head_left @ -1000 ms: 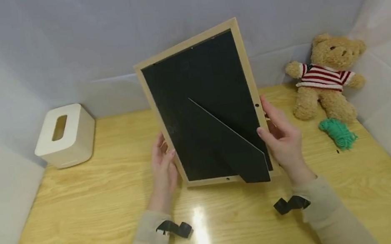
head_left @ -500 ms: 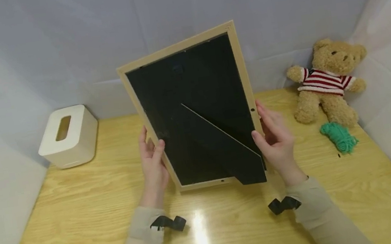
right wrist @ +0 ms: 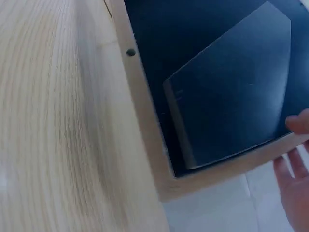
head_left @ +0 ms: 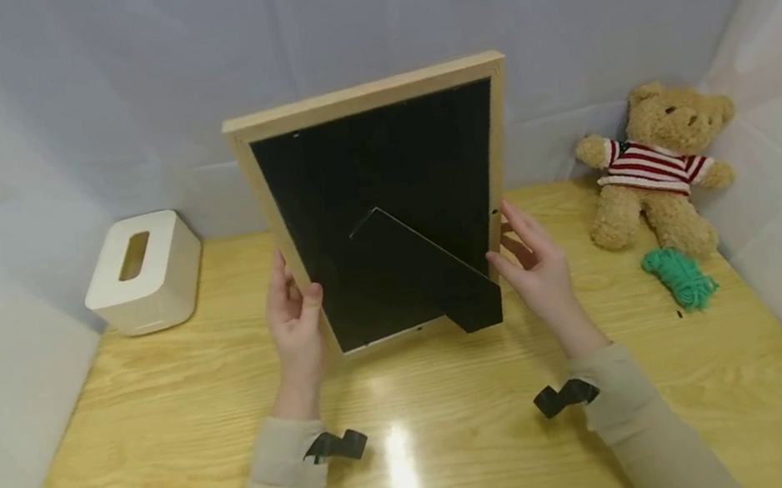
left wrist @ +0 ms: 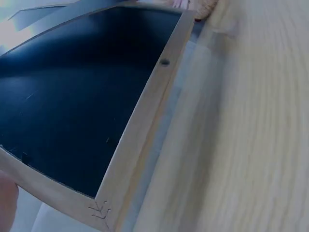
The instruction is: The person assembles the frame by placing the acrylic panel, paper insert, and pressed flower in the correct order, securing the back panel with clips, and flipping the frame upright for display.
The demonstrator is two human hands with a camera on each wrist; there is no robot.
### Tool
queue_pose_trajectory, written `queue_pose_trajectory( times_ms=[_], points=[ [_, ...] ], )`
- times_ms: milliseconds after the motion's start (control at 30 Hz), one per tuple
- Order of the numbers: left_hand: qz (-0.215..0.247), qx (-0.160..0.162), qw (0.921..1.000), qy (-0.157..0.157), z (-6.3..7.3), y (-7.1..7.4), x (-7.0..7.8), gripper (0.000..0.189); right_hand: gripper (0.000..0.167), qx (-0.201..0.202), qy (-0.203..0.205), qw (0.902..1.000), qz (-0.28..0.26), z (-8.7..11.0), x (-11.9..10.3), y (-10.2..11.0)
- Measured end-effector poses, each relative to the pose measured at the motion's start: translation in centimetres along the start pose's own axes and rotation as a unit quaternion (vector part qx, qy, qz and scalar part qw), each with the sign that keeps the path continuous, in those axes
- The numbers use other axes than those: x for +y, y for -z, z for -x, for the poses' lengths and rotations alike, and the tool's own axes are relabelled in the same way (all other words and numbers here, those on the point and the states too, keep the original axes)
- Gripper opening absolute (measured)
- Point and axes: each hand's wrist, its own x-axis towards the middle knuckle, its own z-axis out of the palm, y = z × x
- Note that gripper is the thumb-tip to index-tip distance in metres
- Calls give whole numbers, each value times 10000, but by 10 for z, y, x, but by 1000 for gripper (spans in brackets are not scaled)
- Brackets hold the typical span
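Observation:
A picture frame (head_left: pixel 378 157) with a light wooden border stands upright between my hands, its black back facing me. The easel stand (head_left: pixel 442 278) on that back slants down to the lower right. My left hand (head_left: pixel 297 325) grips the left border, thumb on the back side and fingers round the outer edge. On the opposite border my right hand (head_left: pixel 540 276) pinches with thumb and fingers. The left wrist view shows a frame corner and the border (left wrist: pixel 140 121) close over the wooden table (left wrist: pixel 260 130). In the right wrist view the stand (right wrist: pixel 231 87) lies within the border.
At the back left stands a white tissue box (head_left: pixel 168 277) with a slot in its top. A teddy bear (head_left: pixel 645 164) in a striped shirt sits at the back right, a green yarn skein (head_left: pixel 680 278) by its feet. Pale cloth (head_left: pixel 364 12) hangs behind the table.
The frame has levelled out from its sideways tilt, and its lower edge has shifted away from me. The left hand has moved slightly left along with it. Both hands keep their hold.

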Motion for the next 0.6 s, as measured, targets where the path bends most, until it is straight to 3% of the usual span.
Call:
queue_pose_trajectory(
  times_ms=[100,233,300,367,467,533,600],
  points=[
    [-248,-116,9993,-254,2,0,1,49,66,-236,-180,9993,227,0,2,4],
    [-505,-331,9970,-490,4,-2,-1,48,52,-173,-707,9938,836,4,2,9],
    [-546,-447,9956,-609,5,-3,-3,47,38,-399,-1133,9840,1318,6,1,11],
    [-621,-523,9937,-768,6,-4,-4,48,30,-965,-1474,9707,1634,8,-1,12],
    [-860,-575,9895,-1006,6,-5,-6,49,27,-1906,-1389,9478,2145,11,-2,12],
    [-1174,-568,9846,-1163,7,-6,-6,50,25,-2214,-1189,9426,2198,11,-3,11],
    [-1451,-510,9787,-1361,8,-6,-7,51,20,-2260,-1055,9419,2251,11,-2,10]
  ],
)
